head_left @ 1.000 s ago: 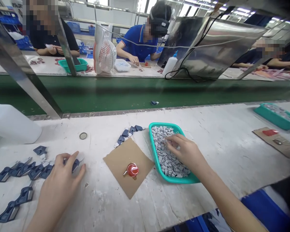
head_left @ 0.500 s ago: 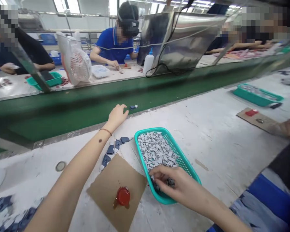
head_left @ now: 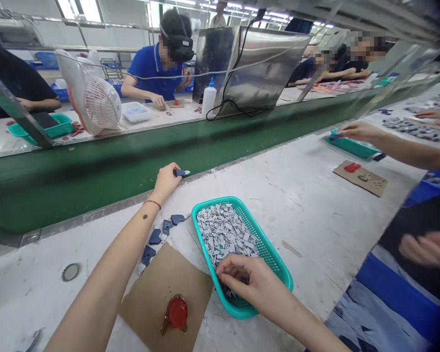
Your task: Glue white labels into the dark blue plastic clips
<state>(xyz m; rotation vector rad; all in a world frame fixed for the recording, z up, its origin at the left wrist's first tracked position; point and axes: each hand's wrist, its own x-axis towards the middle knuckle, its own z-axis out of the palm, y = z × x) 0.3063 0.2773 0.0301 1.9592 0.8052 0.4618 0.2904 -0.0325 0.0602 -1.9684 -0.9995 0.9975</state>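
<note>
My left hand [head_left: 167,181] reaches out to the belt's edge, its fingers closed on a dark blue plastic piece [head_left: 181,172] with a white tip. Over the near end of a green basket [head_left: 286,274] is my right hand [head_left: 242,276], fingertips curled together among the parts; what they pinch is hidden. Small pale grey parts [head_left: 227,230] fill most of that basket, with darker ones under my hand. Left of it, several dark blue pieces [head_left: 154,237] lie in a curved row. A brown cardboard sheet [head_left: 146,298] carries a red cap [head_left: 178,312] with brown liquid around it.
Beyond the table's metal edge runs a green conveyor belt [head_left: 132,171]. A round metal cap [head_left: 71,272] lies at left. At right, a co-worker's hand [head_left: 359,133] is at another green basket [head_left: 352,147], near a cardboard piece [head_left: 374,182]. Another person sits across the belt.
My left hand has closed on the dark blue piece that lay on the belt. My right hand stays in the basket. A co-worker's hand has come to the far basket.
</note>
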